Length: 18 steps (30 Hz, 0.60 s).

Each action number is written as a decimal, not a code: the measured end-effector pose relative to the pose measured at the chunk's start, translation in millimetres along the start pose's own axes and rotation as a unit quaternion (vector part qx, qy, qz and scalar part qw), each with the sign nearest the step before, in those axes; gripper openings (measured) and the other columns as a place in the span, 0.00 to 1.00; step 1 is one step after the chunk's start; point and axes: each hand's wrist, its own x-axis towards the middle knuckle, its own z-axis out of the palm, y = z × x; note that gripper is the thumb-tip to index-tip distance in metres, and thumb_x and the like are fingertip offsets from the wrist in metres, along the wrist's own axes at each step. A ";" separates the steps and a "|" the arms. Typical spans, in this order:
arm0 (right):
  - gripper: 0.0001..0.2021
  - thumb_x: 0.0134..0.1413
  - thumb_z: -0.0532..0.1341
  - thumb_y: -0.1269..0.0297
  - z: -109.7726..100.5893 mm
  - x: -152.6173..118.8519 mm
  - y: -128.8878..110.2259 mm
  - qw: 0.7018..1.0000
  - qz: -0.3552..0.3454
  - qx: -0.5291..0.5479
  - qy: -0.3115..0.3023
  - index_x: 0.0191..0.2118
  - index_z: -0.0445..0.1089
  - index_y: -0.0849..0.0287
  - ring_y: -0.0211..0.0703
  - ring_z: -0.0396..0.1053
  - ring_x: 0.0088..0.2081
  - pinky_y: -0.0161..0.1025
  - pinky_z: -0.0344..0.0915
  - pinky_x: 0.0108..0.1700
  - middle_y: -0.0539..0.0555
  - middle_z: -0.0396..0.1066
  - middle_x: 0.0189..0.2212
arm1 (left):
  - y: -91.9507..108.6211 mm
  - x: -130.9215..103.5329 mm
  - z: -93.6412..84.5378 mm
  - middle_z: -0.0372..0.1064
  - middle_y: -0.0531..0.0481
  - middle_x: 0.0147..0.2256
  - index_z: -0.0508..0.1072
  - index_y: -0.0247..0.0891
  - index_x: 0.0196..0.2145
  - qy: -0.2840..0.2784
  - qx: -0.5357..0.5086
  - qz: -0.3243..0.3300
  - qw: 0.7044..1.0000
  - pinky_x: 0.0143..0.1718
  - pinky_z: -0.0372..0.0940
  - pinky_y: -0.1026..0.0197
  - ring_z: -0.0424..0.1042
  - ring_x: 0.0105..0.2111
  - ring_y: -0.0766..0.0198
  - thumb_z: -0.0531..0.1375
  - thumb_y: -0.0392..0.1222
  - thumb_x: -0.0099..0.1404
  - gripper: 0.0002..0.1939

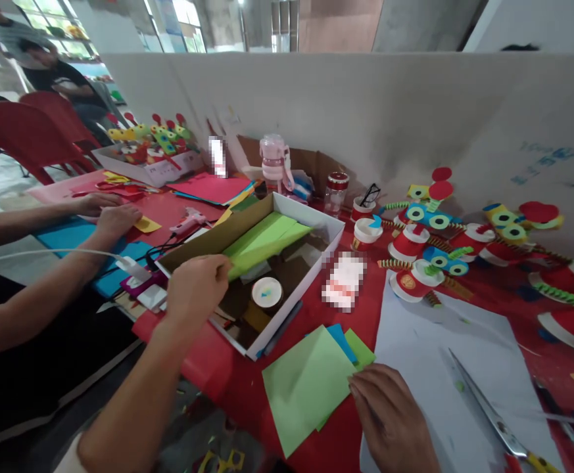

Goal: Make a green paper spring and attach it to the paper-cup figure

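**Paper being drawn from the box**

Left hand (195, 284) reaches over the near rim of the white box (333, 231), its fingers (217, 263) pinched shut on the edge of the green paper (267, 242) that lies folded across the box's contents. Brown card and a small round white lid (267, 292) sit beneath the sheet. Right hand (390, 417) rests flat on the red surface (217, 368), fingers loosely spread and holding nothing, their tips touching the corner of a green sheet (301, 387) that overlaps a blue one (342, 340).

By my reading, the step in hand is picking a sheet out of the box; the paper is gripped but not yet clear of it. The next move would call for a gentle lift along the sheet's length so that the fold does not catch on the rim or drag the card below.

Scissors (494, 417) lie on a white sheet (429, 328) just right of the right hand. Paper-cup figures (425, 259) with big eyes crowd the far side. Another person's hands (114, 213) work well apart at the left, near a glue gun (188, 222).
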 end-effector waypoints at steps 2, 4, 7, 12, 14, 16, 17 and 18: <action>0.09 0.60 0.56 0.74 0.8 1.6 0.2 1.000 -0.018 -0.010 0.014 0.40 0.72 0.59 0.44 0.72 0.36 0.44 0.73 0.40 0.55 0.75 0.33 | -8.4 2.0 -2.9 0.77 0.42 0.37 0.76 0.37 0.40 0.069 0.007 -0.023 0.997 0.35 0.59 0.58 0.73 0.39 0.53 0.51 0.41 0.65 0.15; 0.09 0.60 0.56 0.74 3.0 4.0 0.0 0.999 -0.034 -0.018 0.026 0.40 0.72 0.59 0.44 0.73 0.34 0.43 0.73 0.39 0.54 0.76 0.31 | -18.9 2.7 -3.0 0.76 0.43 0.37 0.75 0.36 0.41 0.100 0.014 -0.025 0.995 0.34 0.58 0.60 0.72 0.38 0.54 0.50 0.43 0.67 0.16; 0.09 0.60 0.56 0.74 7.6 9.4 -1.1 0.998 -0.055 -0.024 0.031 0.38 0.73 0.58 0.42 0.74 0.33 0.40 0.74 0.38 0.53 0.76 0.30 | -31.3 3.4 0.9 0.76 0.46 0.36 0.75 0.37 0.41 0.120 0.009 -0.016 0.993 0.33 0.56 0.62 0.71 0.36 0.57 0.49 0.44 0.68 0.16; 0.08 0.61 0.56 0.72 14.8 23.2 -3.7 0.996 -0.071 -0.030 0.038 0.37 0.73 0.58 0.42 0.74 0.31 0.38 0.74 0.35 0.53 0.76 0.28 | -39.8 7.5 5.7 0.75 0.47 0.31 0.75 0.38 0.37 0.154 0.008 -0.040 0.987 0.30 0.54 0.62 0.70 0.32 0.57 0.50 0.45 0.68 0.15; 0.09 0.62 0.56 0.71 18.5 28.0 -4.1 0.996 -0.073 -0.033 0.041 0.37 0.73 0.57 0.42 0.74 0.30 0.38 0.74 0.34 0.52 0.76 0.27 | -41.8 9.5 4.8 0.75 0.46 0.30 0.75 0.38 0.37 0.170 0.008 -0.054 0.984 0.31 0.55 0.62 0.70 0.33 0.57 0.49 0.45 0.68 0.16; 0.08 0.62 0.56 0.71 23.1 30.5 -3.3 0.996 -0.074 -0.037 0.043 0.36 0.74 0.58 0.42 0.74 0.31 0.37 0.74 0.34 0.52 0.76 0.27 | -43.9 11.0 2.9 0.75 0.46 0.31 0.74 0.38 0.38 0.189 0.001 -0.064 0.980 0.32 0.56 0.62 0.71 0.34 0.57 0.48 0.46 0.69 0.17; 0.08 0.62 0.57 0.70 25.6 30.8 -2.3 0.996 -0.074 -0.039 0.044 0.36 0.74 0.58 0.42 0.74 0.31 0.36 0.74 0.35 0.53 0.76 0.27 | -44.9 11.5 1.8 0.76 0.46 0.32 0.74 0.38 0.37 0.202 -0.005 -0.068 0.977 0.33 0.57 0.62 0.71 0.35 0.57 0.48 0.46 0.69 0.17; 0.08 0.62 0.57 0.70 28.1 30.6 -0.8 0.995 -0.076 -0.041 0.043 0.36 0.74 0.59 0.41 0.74 0.31 0.36 0.75 0.35 0.53 0.76 0.27 | -45.8 11.9 0.7 0.76 0.46 0.33 0.74 0.38 0.37 0.215 -0.012 -0.070 0.974 0.33 0.57 0.62 0.72 0.36 0.57 0.48 0.46 0.69 0.17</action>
